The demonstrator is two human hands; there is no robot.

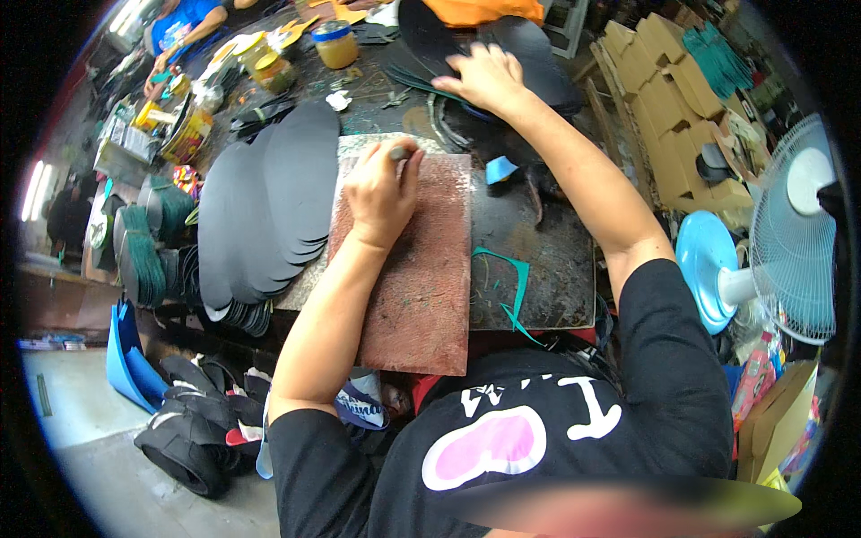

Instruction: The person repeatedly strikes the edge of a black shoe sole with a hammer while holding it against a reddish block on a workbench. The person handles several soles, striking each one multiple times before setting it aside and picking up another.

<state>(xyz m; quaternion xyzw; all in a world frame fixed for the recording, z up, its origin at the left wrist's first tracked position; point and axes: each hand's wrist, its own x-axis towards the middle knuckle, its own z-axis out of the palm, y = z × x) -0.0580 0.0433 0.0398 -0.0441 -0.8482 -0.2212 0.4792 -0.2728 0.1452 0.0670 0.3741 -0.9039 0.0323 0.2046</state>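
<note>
My left hand (381,190) is closed around a small object with a rounded grey end (400,154); the rest is hidden in the fist. It sits above the far end of a worn reddish-brown board (417,296). My right hand (489,79) reaches to the far side of the table, fingers apart, over black sole-shaped sheets (535,67). Its thumb points left, near another upright black sheet (423,40). Left of the board, a fanned stack of black sole-shaped pieces (260,206) overlaps a pale speckled board (359,143).
A green offcut (520,287) and a blue scrap (500,170) lie right of the board. Jars of yellowish stuff (335,45) stand at the back. A fan (794,233) and cardboard boxes (664,99) are at right. A co-worker in blue (184,27) sits far left.
</note>
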